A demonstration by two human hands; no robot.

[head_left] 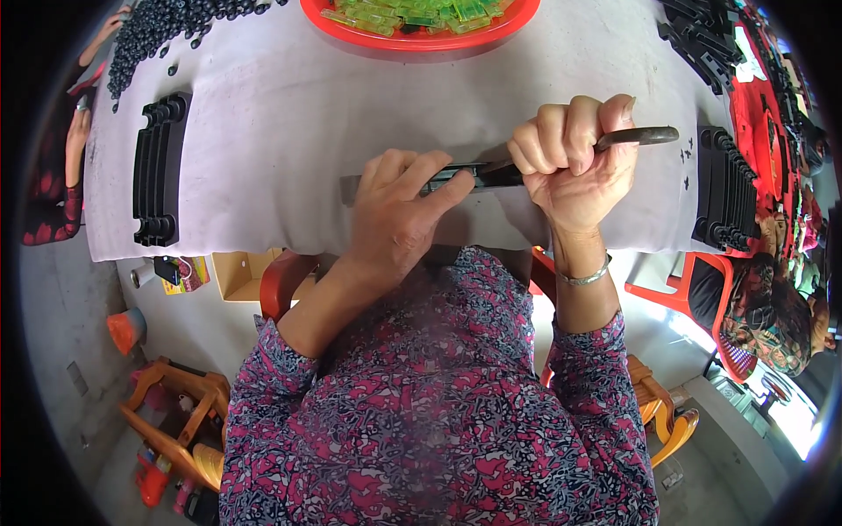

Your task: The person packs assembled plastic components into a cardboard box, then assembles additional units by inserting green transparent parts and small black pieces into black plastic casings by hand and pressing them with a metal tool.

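Note:
My left hand lies closed over a narrow black part with a shiny strip along it, near the table's front edge. Closed in a fist, my right hand grips a dark hand tool that looks like pliers. One curved handle sticks out to the right past the fist, and the tool's other end reaches left to the black part by my left fingertips. My fingers hide much of the part and the tool's working end.
A red basin holds translucent green pieces at the far side. Black ribbed racks lie left and right. Loose black round pieces spread at far left; black parts pile far right. Another person's hand is at the left edge.

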